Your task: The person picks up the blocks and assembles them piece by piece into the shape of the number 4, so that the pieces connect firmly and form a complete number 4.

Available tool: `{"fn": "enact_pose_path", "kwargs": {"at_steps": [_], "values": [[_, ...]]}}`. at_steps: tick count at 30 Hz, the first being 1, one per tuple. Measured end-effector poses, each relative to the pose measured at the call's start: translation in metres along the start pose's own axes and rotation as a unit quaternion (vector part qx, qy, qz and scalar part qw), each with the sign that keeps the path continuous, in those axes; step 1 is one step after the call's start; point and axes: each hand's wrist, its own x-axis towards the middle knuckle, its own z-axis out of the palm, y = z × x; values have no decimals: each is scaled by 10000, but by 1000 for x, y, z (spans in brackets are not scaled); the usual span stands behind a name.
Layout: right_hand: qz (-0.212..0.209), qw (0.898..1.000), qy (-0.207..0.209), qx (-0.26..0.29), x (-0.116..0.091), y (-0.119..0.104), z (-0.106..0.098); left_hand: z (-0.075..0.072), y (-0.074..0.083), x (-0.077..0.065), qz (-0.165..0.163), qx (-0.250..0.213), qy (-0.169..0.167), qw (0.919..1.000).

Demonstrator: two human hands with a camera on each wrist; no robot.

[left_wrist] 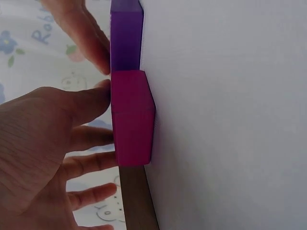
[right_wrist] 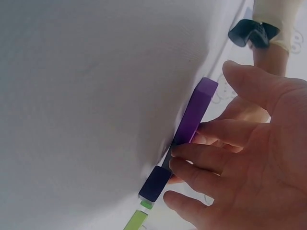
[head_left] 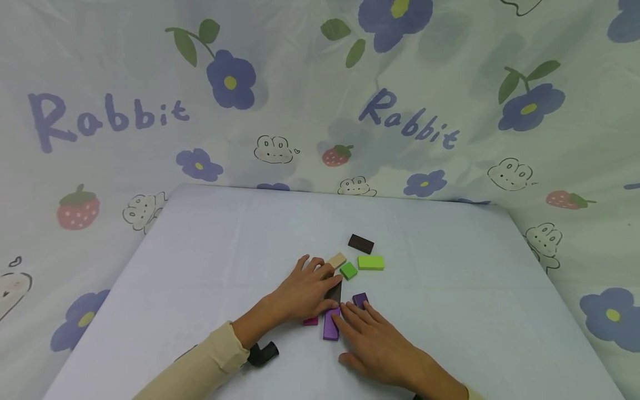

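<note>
1. The left hand (head_left: pixel 311 290) has its fingers spread over the brown block (head_left: pixel 336 294), its thumb by that block's near end.
2. The right hand (head_left: pixel 376 345) has its fingers loosely extended and its thumb apart; its index fingertip is at the right edge of the purple block (head_left: pixel 330 328).
3. The purple block lies just nearer the person than the brown one; whether they touch is hard to tell.
4. Left of the purple block is the magenta block (head_left: pixel 311 321), partly hidden by the left hand.
5. The indigo block (head_left: pixel 359 300) lies just beyond the right fingers.
6. Farther off are the tan block (head_left: pixel 337 260), green block (head_left: pixel 348 270), lime block (head_left: pixel 370 263) and dark block (head_left: pixel 361 244).
</note>
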Motion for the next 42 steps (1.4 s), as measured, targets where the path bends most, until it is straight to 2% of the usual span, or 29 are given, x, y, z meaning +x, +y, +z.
{"fn": "enact_pose_path", "kwargs": {"at_steps": [7,11,17,21,26,31,37,42], "values": [[15,10000,-27,42,0,2,-2,-1,3,1,-72,106,-22,9999],[-31,9991,345,-248,0,4,-2,-2,3,1,-96,84,-42,9999],[-23,9926,1012,-679,2,6,2,-3,2,0,-94,31,-45,9999],[42,9904,1150,-763,6,6,3,-2,2,0,-89,31,-53,9999],[102,9905,1240,-583,7,5,2,-3,3,-1,-66,60,-32,10000],[70,9917,1221,-392,5,4,2,-4,3,-1,-47,31,-111,9999],[185,9950,950,-238,3,1,0,-4,1,-2,-80,-80,-255,9996],[325,9967,702,-258,1,-3,-3,-4,1,-3,-46,-104,-247,9996]]}}
